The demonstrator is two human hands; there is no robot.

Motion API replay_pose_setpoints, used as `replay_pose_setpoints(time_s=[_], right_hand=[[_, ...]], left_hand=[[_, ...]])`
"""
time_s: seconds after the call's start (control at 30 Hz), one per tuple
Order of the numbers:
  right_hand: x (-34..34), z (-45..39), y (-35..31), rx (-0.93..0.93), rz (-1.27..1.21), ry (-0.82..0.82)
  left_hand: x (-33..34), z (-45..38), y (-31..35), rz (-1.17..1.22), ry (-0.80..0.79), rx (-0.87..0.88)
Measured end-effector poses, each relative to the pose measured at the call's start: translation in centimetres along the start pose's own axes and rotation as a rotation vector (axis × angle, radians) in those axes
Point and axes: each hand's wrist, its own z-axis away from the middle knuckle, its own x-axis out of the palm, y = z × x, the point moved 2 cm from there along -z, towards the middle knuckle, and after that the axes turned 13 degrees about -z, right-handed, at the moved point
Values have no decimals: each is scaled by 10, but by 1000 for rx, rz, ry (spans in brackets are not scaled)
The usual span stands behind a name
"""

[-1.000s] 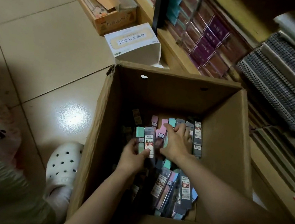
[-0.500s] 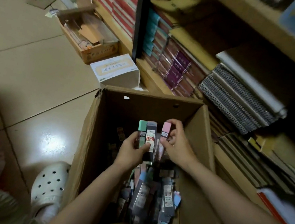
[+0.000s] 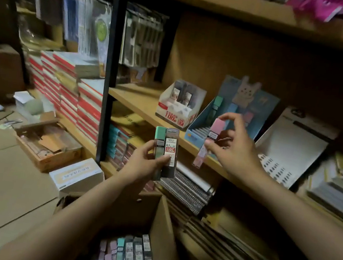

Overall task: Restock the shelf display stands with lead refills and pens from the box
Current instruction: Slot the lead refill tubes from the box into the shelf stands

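We find the left hand (image 3: 146, 159) raised in front of the shelf edge, fingers curled round two upright lead refill cases held side by side: a green-capped case (image 3: 160, 138) and, touching it on the right, a dark case (image 3: 170, 152) whose label reads "0.7" above a red panel printed "100". The right hand (image 3: 231, 150) is lifted to the right of it and apart from it, pinching a pink-capped case (image 3: 207, 143) between thumb and fingers, index finger arched above; the case tilts, cap uppermost, in front of the blue display stand (image 3: 199, 132). That stand sits on the wooden shelf (image 3: 139, 101), bears a rabbit-shaped header card (image 3: 246, 90) and holds a green-capped refill (image 3: 214, 110) standing in its left slot, with paler ones beside it partly hidden by the hand. Just to its left stands a white display stand (image 3: 176, 112) marked "100" in red on its front, with two dark refills upright inside. To the right leans a white perforated stand (image 3: 286, 153); its header print is too blurred to read. Below the arms, the open cardboard box (image 3: 162, 230) contains many more refill cases (image 3: 133, 255) in pink, green and grey, their labels illegible. On the floor to the left lies a small white carton (image 3: 76, 176) with unreadable print.
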Motion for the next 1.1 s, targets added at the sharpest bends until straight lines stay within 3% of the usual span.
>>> replay_pose_setpoints(time_s=[0.17,0.3,0.57,0.67,0.9,1.1], right_hand=[[-47,-28,-10,-37,41,196],[-76,-60,-1,-94,172,254],[-92,-99,36,-148,579,116],[-96,-104,41,-189,673,77],[-100,-111,54,-96,655,-20],[-101,-112,61,-114,612,-9]], left_hand=[[10,-18,28,58,-61,33],[22,-45,34,63,-93,25],[54,-94,26,191,-261,32],[59,-102,25,176,-254,32],[64,-105,23,204,-236,53],[66,-101,24,150,-220,75]])
